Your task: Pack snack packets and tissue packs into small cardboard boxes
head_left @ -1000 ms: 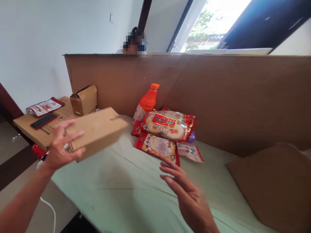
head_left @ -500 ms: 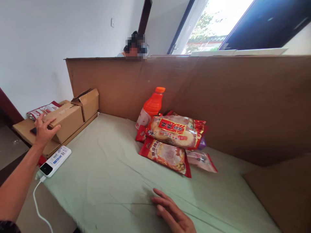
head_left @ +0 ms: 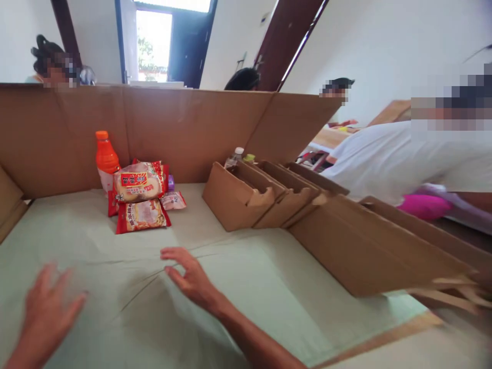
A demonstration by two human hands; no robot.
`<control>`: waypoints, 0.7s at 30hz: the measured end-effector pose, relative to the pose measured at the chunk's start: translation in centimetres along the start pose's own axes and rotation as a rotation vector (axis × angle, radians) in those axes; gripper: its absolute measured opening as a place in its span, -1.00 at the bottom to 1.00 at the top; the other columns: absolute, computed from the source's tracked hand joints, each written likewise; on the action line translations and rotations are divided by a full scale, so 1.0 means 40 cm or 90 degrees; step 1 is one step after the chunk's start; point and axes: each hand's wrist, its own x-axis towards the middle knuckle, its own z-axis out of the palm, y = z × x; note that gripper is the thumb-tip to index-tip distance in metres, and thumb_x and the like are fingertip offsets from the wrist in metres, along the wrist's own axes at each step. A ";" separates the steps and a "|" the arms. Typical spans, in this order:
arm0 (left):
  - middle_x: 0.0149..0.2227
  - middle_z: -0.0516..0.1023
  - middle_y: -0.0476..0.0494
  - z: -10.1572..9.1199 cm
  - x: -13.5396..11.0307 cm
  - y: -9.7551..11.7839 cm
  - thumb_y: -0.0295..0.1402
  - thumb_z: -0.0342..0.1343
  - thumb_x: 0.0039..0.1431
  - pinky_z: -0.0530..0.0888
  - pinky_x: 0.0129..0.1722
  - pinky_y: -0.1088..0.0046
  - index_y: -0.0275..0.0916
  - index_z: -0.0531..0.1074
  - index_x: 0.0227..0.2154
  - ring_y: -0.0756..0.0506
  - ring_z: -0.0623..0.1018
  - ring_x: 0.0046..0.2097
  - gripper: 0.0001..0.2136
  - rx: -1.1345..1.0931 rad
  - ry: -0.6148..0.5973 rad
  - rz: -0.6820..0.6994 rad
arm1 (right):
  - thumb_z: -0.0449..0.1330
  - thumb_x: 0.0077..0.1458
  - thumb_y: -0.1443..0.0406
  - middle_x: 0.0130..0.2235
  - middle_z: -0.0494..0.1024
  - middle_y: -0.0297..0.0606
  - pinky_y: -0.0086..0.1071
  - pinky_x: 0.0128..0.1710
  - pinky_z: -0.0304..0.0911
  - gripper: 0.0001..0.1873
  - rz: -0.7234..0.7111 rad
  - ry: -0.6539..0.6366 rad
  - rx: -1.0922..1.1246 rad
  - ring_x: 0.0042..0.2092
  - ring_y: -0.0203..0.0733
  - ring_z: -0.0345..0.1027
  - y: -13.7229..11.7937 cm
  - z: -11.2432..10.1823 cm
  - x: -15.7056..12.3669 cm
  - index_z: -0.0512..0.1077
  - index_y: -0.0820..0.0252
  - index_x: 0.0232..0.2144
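Before me, the bottle [head_left: 107,156] is orange, the packets [head_left: 143,215] red and cream, the boxes [head_left: 230,200] brown, the cloth [head_left: 269,277] pale green.

- It looks like a room where many people work; I can't tell if it's in a house.
- A long cardboard wall [head_left: 192,123] stands behind the worktop [head_left: 230,271].
- Other people [head_left: 388,154] are past the cardboard.
- The room has white walls [head_left: 369,46] and a dark door [head_left: 186,48].

The left hand [head_left: 48,318], blurred, is at the lower left, its fingers [head_left: 43,282] spread forward and thumb [head_left: 77,307] held out sideways. The right forearm [head_left: 253,333] slants up from below to the right hand [head_left: 194,279], whose loosely bent fingers point leftward, thumb apart from them.
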 end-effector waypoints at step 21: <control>0.38 0.20 -0.32 -0.042 -0.013 0.410 -0.08 0.19 0.18 0.35 0.24 -0.14 0.00 0.07 0.37 -0.42 0.28 0.35 -0.27 -0.423 -0.291 -0.096 | 0.04 0.30 0.32 -0.35 0.59 -0.24 -0.32 -0.26 0.31 -0.76 -0.183 -0.136 -0.223 -0.31 -0.20 0.44 -0.049 -0.518 -0.064 0.46 0.11 -0.38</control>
